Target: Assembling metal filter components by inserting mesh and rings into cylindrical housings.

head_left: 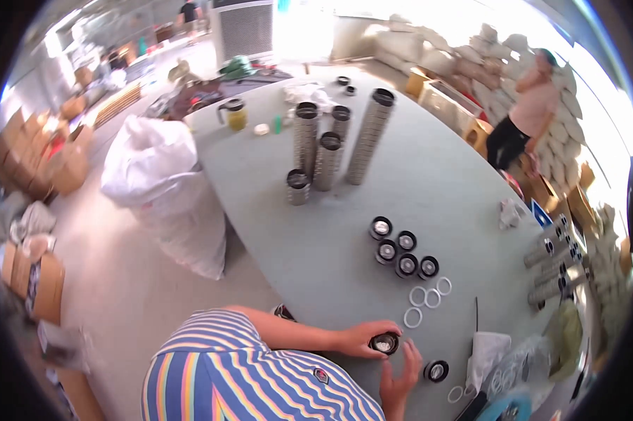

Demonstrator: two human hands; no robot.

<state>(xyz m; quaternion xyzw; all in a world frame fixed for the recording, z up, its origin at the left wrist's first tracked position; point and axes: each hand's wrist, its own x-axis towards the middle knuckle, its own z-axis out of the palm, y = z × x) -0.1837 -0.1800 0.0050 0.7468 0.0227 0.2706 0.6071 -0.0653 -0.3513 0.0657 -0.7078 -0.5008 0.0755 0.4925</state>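
My left hand (359,339) grips a short black round part (384,343) with a shiny metallic inside, its fingers and thumb around the rim. Close beside it on the right is my right hand (401,376), its fingers apart and nothing visible between them. A similar black round part (436,371) lies on the grey-green table (281,238) just right of that hand. Farther off sits a cluster of several such black parts (407,265). Several thin white rings (413,318) lie between the cluster and my hands, and more white rings (455,394) are near the right edge.
Tall metallic cylinders with black tops (370,137) stand at the table's far side, near a jug of yellow liquid (236,116). A large white sack (165,189) leans left of the table. Clear plastic bags (523,365) crowd the right edge. Another person (530,109) stands beyond.
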